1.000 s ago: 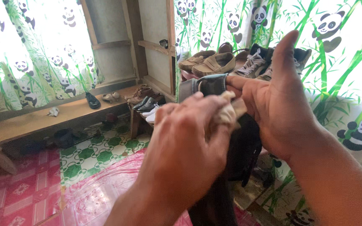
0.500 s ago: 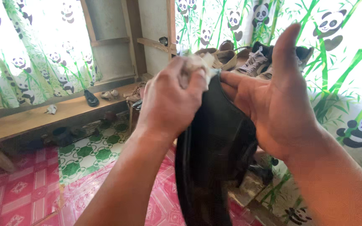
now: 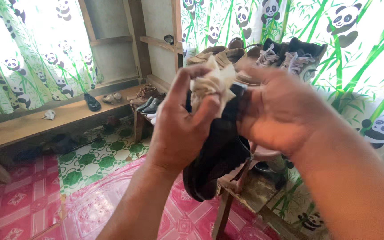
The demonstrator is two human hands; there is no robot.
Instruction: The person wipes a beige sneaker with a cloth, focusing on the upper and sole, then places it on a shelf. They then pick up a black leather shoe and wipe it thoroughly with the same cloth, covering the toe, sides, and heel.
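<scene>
Left hand [image 3: 181, 129]: pinching cloth [image 3: 212, 84] against boot top | Right hand [image 3: 281, 111]: clasping black boot [image 3: 216, 155] from behind | Beyond hands: shoe rack [image 3: 245, 55]

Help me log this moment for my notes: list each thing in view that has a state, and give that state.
Left hand: closed on the cloth, pressing it to the shoe.
Right hand: gripping the shoe from the side.
Cloth: crumpled, pinched between the fingers.
Black shoe: held up in the air, hanging down between the hands.
Shoes on the shelf: set in a row, untouched.
Black pair on the bench: resting side by side.
</scene>
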